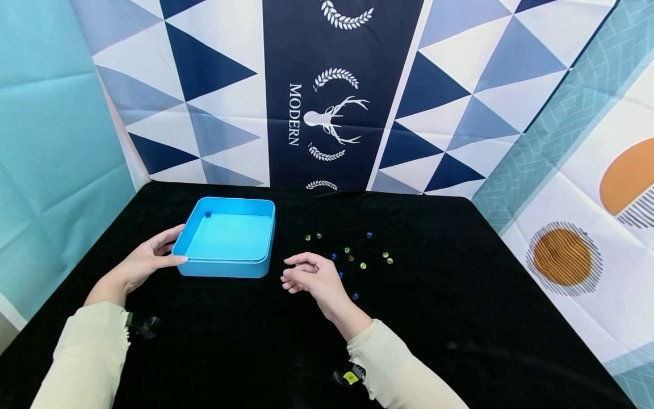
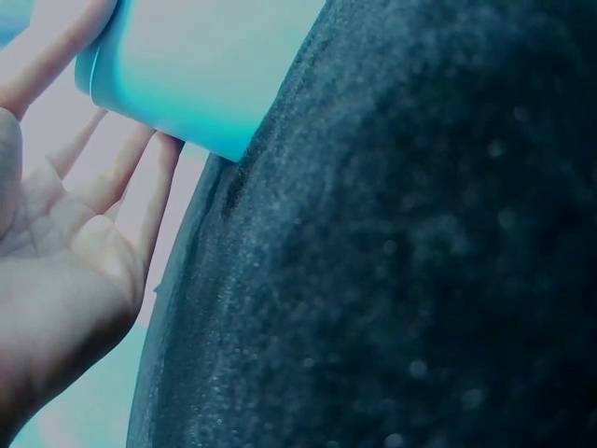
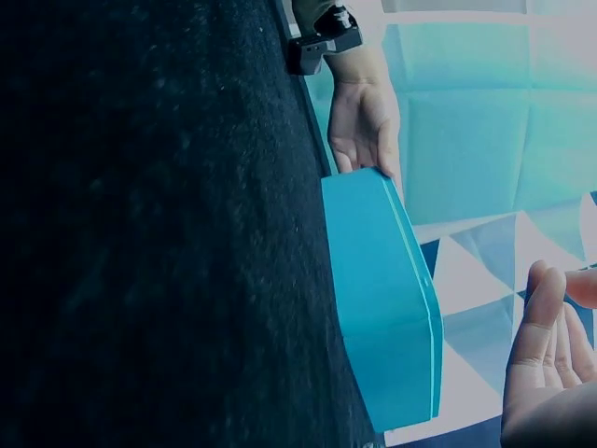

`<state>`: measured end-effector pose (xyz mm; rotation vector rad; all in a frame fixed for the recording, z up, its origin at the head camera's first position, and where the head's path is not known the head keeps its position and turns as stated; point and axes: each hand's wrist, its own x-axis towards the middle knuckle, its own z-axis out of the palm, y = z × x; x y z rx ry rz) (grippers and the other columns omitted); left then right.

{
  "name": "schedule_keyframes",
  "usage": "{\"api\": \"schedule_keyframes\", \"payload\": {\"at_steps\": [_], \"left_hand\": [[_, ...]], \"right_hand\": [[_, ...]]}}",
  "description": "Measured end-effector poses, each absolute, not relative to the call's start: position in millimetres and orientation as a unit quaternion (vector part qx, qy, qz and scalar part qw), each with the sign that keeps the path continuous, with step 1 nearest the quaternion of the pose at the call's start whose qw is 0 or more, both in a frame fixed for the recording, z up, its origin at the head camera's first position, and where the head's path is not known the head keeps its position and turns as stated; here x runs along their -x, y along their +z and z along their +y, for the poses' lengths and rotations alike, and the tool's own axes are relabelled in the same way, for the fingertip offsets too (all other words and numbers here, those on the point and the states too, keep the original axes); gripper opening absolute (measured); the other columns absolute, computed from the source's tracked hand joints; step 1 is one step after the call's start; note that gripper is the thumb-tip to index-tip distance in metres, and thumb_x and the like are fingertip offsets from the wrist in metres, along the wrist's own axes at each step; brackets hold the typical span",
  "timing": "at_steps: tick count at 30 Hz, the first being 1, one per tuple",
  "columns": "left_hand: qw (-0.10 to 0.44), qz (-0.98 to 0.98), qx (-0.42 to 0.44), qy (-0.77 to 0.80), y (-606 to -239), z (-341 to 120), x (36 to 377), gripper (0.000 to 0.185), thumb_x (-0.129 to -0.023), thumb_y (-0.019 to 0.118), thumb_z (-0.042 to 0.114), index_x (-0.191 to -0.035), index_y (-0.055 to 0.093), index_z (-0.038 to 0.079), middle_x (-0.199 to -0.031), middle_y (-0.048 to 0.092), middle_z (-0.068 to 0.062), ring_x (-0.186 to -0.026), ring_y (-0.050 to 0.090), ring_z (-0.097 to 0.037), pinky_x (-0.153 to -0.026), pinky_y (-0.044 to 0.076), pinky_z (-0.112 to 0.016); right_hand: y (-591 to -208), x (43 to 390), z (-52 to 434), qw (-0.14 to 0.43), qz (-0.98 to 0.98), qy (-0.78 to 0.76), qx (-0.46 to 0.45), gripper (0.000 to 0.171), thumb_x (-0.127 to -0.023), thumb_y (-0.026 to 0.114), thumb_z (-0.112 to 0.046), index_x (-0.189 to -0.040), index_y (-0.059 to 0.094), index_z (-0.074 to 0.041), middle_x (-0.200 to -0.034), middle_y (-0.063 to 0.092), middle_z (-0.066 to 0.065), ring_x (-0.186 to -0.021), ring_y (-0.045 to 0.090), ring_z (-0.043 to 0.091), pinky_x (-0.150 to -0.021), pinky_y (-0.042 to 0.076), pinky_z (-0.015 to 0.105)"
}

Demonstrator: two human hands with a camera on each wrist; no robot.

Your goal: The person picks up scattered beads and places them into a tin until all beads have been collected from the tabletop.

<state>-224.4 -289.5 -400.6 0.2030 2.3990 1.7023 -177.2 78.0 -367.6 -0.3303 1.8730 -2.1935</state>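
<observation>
Left hand (image 1: 145,262) fingers (image 1: 171,233) touch blue tray (image 1: 225,264) corner.

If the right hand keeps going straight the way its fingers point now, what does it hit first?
Probably the blue tray. The right hand hovers over the black cloth with fingers curled, pointing left toward the tray's near right corner. Only bare cloth shows between them, though its height above the table is unclear.

A: What sort of place?
B: Staged recording booth, prob. a lab; black cloth table (image 1: 460,318) at frame centre; printed backdrops (image 1: 337,91) across the top & both sides, w/ fold creases.
</observation>
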Motion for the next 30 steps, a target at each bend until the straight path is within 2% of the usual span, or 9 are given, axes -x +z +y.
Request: {"api": "schedule_keyframes", "payload": {"at_steps": [18,24,30], "left_hand": [[0.095,0.814,-0.069,0.569,-399.4,-287.9,224.5,0.083,-0.088,0.066,0.023,-0.15,0.012,0.009,-0.151,0.016,-0.022,-0.129,0.024,-0.04,-0.1,0.027,-0.056],[0.095,0.814,-0.065,0.569,-401.0,-287.0,224.9,0.084,-0.088,0.066,0.024,-0.15,0.011,0.01,-0.151,0.015,-0.022,-0.13,0.024,-0.04,-0.1,0.027,-0.056],[0.099,0.809,-0.061,0.576,-400.0,-286.9,223.4,0.084,-0.088,0.066,0.022,-0.15,0.01,0.01,-0.151,0.014,-0.021,-0.13,0.023,-0.04,-0.101,0.025,-0.058]], "right_hand": [[-375.0,178.4,122.2,0.092,0.64,-0.757,0.095,0.031,-0.083,0.062,0.005,-0.11,0.053,0.017,-0.072,0.068,0.007,-0.063,0.065,0.016,-0.057,0.052,0.025],[-372.1,177.0,134.1,0.078,0.64,-0.759,0.09,0.025,-0.083,0.061,0.006,-0.107,0.057,0.011,-0.072,0.068,0.007,-0.063,0.065,0.017,-0.057,0.052,0.026],[-372.2,175.3,145.2,0.079,0.647,-0.755,0.077,0.026,-0.084,0.061,0.005,-0.109,0.056,0.011,-0.073,0.068,0.008,-0.063,0.065,0.017,-0.058,0.053,0.026]]}}
